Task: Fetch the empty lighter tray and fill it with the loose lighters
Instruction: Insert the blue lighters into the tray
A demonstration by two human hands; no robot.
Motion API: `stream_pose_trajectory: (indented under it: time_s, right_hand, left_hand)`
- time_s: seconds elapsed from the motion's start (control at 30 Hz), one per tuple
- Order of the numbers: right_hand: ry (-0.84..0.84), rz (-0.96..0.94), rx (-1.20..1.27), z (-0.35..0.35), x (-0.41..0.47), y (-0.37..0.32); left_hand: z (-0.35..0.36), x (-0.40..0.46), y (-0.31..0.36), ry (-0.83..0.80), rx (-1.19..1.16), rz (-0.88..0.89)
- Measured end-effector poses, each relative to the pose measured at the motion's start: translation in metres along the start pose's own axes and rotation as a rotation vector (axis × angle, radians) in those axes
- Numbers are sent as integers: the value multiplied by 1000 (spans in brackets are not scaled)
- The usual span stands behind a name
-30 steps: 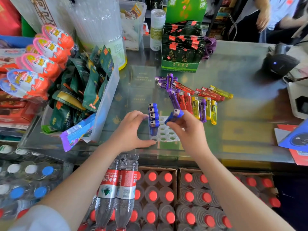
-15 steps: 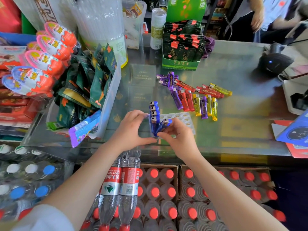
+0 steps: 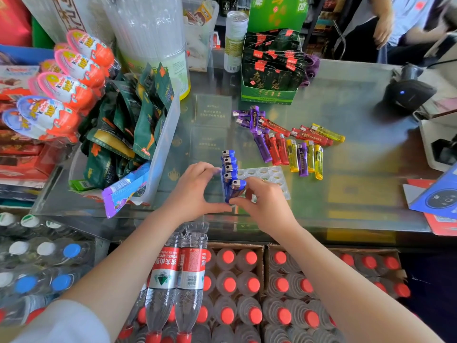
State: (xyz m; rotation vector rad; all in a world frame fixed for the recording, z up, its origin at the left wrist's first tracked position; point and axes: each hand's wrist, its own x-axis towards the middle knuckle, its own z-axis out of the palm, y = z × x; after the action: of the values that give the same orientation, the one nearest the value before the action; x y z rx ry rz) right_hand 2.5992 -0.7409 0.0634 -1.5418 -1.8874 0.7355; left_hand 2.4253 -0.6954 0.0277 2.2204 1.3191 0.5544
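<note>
A white lighter tray (image 3: 268, 175) with round holes lies on the glass counter near its front edge. Several blue lighters (image 3: 229, 164) stand upright in a row along its left side. My left hand (image 3: 195, 191) grips the tray's left front corner beside that row. My right hand (image 3: 262, 204) pinches one more blue lighter (image 3: 236, 190), tilted, at the front end of the row, its base hidden by my fingers. Loose purple, red and yellow lighters (image 3: 289, 142) lie scattered on the glass beyond the tray.
A clear bin of green snack packets (image 3: 133, 125) stands left of the tray. A green carton of dark sachets (image 3: 270, 70) sits behind the loose lighters. A black scanner (image 3: 408, 95) is at the right. Water bottles (image 3: 230, 285) are packed below the counter.
My right hand carried the blue lighter from above the tray down to the front end of the standing row. My left hand stayed on the tray's left side.
</note>
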Motion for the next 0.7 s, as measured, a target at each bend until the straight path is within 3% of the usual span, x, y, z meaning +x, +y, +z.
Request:
stream_pose_trajectory:
  time_s: [0.17, 0.43, 0.57, 0.63, 0.7]
  right_hand:
    - [-41, -109, -145, -1, 1, 0]
    - [-58, -82, -225, 1, 3, 5]
    - [-162, -47, -225, -12, 8, 11]
    - [-119, -7, -180, -27, 15, 16]
    - [43, 41, -201, -35, 26, 24]
  left_hand:
    - [0, 1, -1, -3, 13, -4]
    - [-1, 3, -1, -7, 8, -2]
    - [-4, 7, -4, -46, -17, -15]
    - [-5, 8, -5, -48, -14, -9]
    - [-6, 9, -6, -61, -11, -14]
